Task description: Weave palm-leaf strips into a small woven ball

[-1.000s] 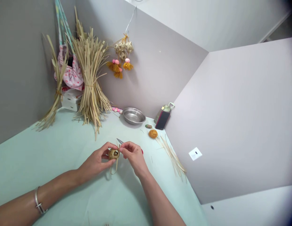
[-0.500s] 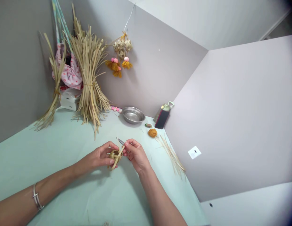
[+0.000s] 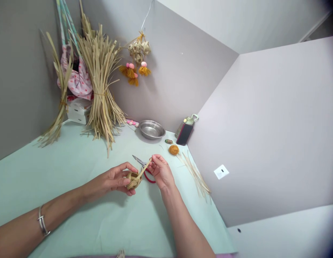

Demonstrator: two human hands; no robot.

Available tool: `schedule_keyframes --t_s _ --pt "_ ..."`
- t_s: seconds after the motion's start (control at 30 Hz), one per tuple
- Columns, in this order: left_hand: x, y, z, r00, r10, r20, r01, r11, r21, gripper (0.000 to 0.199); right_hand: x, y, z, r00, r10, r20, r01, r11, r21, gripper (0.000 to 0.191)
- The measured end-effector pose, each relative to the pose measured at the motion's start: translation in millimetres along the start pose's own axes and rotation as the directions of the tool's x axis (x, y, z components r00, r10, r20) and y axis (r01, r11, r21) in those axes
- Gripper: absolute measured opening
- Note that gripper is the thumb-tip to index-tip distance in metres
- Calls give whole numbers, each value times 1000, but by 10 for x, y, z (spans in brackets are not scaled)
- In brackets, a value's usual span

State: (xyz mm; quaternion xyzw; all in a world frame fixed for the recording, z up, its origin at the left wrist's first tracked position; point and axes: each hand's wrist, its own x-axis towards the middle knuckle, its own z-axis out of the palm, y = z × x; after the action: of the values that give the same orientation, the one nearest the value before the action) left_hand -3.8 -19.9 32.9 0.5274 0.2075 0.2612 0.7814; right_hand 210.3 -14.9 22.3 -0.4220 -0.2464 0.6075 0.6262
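A small woven straw ball (image 3: pixel 133 181) is gripped between the thumb and fingers of my left hand (image 3: pixel 116 178), above the pale green table. From the ball a straw strip (image 3: pixel 144 168) runs up to the right, its far end pinched by my right hand (image 3: pixel 161 170). Scissors with red handles (image 3: pixel 139 160) lie on the table just behind the ball, blades pointing left; the right hand and strip partly cover them.
On the table (image 3: pixel 75 157) stand a metal bowl (image 3: pixel 152 130), a phone (image 3: pixel 185 134) against a bottle, a yarn ball (image 3: pixel 174 149) and loose strips (image 3: pixel 195 173). Straw bundles (image 3: pixel 100 82) stand back left. Woven balls with tassels (image 3: pixel 139 48) hang on the wall.
My right hand has moved slightly right and up, drawing the strip out straighter from the ball. More of the scissors, including a red handle, now shows.
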Motion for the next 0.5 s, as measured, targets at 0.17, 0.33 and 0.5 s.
schedule_keyframes --t_s 0.17,0.33,0.5 --pt "-16 10 -45 994 -36 100 37 999 -16 28 17 -8 -21 1000 -8 -7 8 1000 5 28" --pt "19 -17 -98 998 -43 -52 38 995 -91 28 34 -52 -42 1000 -10 -5 10 1000 9 25" --pt "48 9 -120 982 49 -183 -66 994 -87 30 -96 19 100 975 61 213 -21 982 -185 41"
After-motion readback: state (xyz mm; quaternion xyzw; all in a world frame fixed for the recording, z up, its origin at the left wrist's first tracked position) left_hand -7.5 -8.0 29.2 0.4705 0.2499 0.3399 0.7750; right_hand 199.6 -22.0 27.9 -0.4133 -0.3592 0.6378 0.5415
